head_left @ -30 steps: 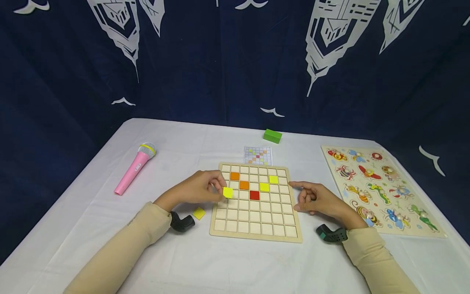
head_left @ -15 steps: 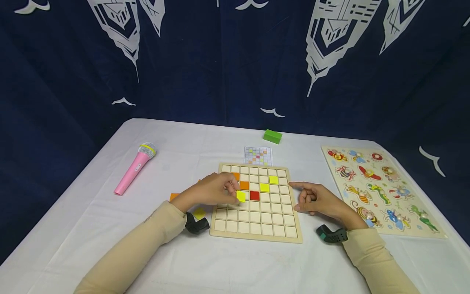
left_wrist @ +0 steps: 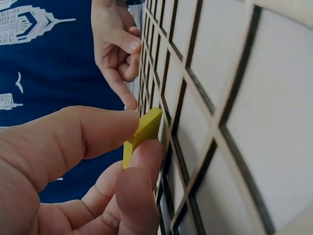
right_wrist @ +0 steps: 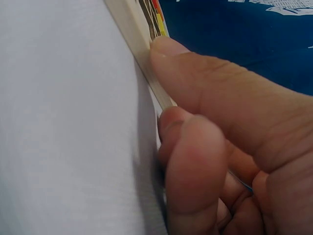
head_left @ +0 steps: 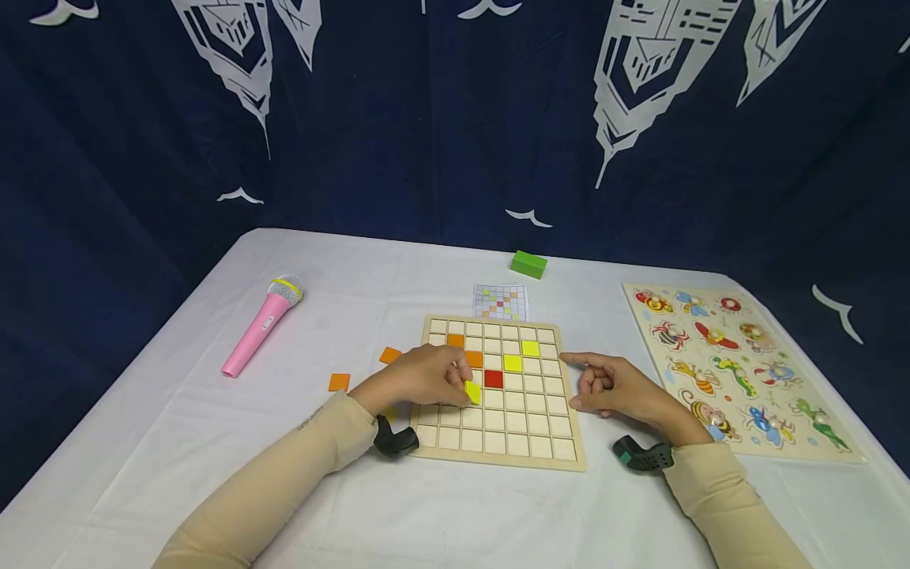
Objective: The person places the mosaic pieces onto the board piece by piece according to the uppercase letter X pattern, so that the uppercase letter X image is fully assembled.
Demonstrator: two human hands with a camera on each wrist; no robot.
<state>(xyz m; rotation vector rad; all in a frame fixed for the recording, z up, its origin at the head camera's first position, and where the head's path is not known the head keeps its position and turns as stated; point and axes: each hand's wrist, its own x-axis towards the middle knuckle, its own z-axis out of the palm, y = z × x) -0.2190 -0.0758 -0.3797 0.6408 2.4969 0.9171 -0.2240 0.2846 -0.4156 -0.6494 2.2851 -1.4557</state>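
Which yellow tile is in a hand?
The yellow tile pinched by the left hand. Two other yellow tiles sit in the board, right of the red tile; a fourth lies on the tablecloth, partly hidden.

White-clothed table [head_left: 498, 521] bears pink microphone [head_left: 261, 325], green block [head_left: 529, 265], printed card [head_left: 501, 302], gridded wooden board [head_left: 516, 423], insect puzzle [head_left: 700, 354], orange tiles [head_left: 340, 382], yellow tile [head_left: 390, 412].

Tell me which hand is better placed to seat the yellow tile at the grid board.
Probably the left hand: it pinches the yellow tile over the grid board. The right hand touches the board's right edge and holds no tile.
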